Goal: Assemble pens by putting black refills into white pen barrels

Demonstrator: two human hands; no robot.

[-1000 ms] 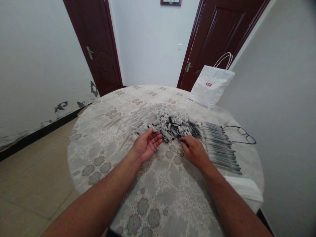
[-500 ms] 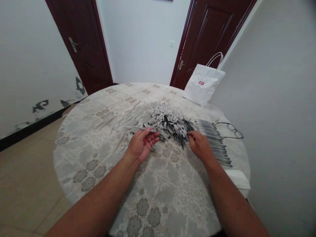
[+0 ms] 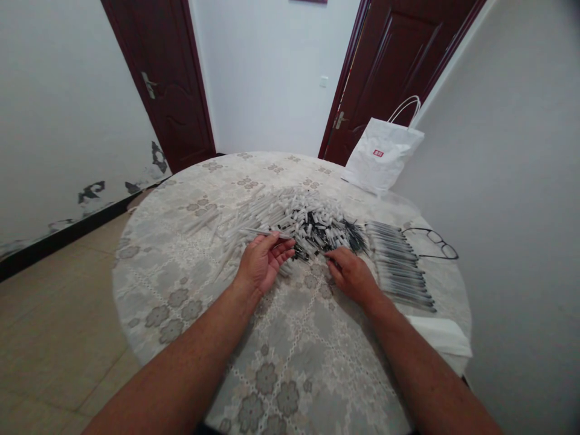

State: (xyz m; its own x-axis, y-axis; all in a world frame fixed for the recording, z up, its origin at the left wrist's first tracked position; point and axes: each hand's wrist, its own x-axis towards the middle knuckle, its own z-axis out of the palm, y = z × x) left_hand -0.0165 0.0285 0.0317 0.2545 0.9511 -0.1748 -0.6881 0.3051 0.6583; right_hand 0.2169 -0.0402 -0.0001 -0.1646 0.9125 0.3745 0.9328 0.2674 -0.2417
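Note:
My left hand [image 3: 263, 261], palm turned up, pinches a whitish pen barrel [image 3: 254, 231] between thumb and fingers. The barrel lies nearly level, pointing left over the pile. My right hand [image 3: 354, 275] is closed in a pinch at the near right edge of the pile; a small dark bit shows at its fingertips, too small to name. Around both hands spreads a heap of pen parts: translucent barrels [image 3: 254, 211] on the left, white caps [image 3: 324, 208] in the middle, and thin black pieces [image 3: 354, 234] on the right.
A row of grey pens [image 3: 401, 263] lies right of the heap, beside black-framed glasses [image 3: 437, 241]. A white box-like object [image 3: 439, 335] sits at the right edge. At the back stands a white paper bag [image 3: 383, 154]. A patterned tablecloth [image 3: 290, 338] covers the round table.
My right hand has moved left, from the black pieces towards my left hand. The left hand keeps the barrel in nearly the same place. The view has shifted slightly left.

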